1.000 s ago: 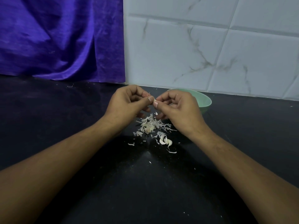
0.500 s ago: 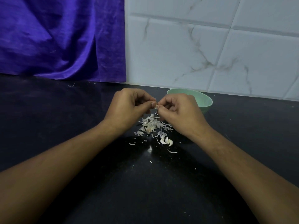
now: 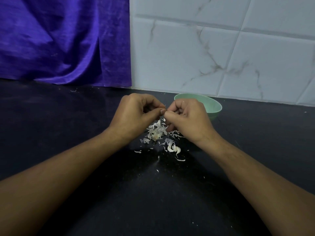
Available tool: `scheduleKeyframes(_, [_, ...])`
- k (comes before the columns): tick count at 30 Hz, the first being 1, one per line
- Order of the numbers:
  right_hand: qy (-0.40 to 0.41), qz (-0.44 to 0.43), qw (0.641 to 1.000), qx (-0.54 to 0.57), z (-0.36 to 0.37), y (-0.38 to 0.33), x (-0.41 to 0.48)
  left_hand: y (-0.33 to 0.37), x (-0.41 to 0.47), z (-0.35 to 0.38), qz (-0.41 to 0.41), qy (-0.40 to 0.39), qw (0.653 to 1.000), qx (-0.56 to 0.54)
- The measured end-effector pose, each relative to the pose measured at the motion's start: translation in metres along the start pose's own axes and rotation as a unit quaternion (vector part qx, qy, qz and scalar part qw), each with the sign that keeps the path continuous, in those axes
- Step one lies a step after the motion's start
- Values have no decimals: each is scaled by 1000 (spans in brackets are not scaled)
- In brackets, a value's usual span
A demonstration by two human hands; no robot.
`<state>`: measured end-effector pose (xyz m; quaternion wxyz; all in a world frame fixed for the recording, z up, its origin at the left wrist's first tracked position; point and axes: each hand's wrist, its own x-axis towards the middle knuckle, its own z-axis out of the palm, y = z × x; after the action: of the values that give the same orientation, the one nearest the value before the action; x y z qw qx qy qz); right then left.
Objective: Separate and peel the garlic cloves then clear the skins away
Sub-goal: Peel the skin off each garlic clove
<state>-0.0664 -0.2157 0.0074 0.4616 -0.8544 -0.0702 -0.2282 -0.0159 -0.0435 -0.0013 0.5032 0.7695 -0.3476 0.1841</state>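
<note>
Left hand (image 3: 134,114), right hand (image 3: 189,118) clenched thumb-to-thumb, contents hidden; squeeze too hard and a clove could shoot off, scattering those skins (image 3: 156,132).

Can't really see what's going on between the left hand (image 3: 134,114) and right hand (image 3: 189,118): the curled fingers (image 3: 158,113) meet tip to tip and cover whatever's in there, if anything. The right hand also blocks the near-left side of the green bowl (image 3: 214,106), and its inside doesn't show from this angle. The far edge of the skins pile (image 3: 156,132) goes under that hand. The white curled bits (image 3: 173,148) nearer the camera are too small to call clove or skin. Both forearms (image 3: 68,167) run off the lower corners.
</note>
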Motion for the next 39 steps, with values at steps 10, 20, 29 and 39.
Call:
scheduleKeyframes(10, [-29, 98, 971, 216, -1, -4, 1, -3, 5, -2, -28, 15, 995, -95])
scheduleKeyframes(20, [-51, 69, 975, 205, -2, -4, 0, -6, 6, -4, -50, 21, 993, -107])
scheduleKeyframes(29, [-49, 96, 967, 230, -4, -3, 0, -7, 6, -3, -86, 26, 988, -128])
scheduleKeyframes(39, [-44, 119, 972, 197, 0, -3, -1, -5, 3, -4, -29, 13, 999, -22])
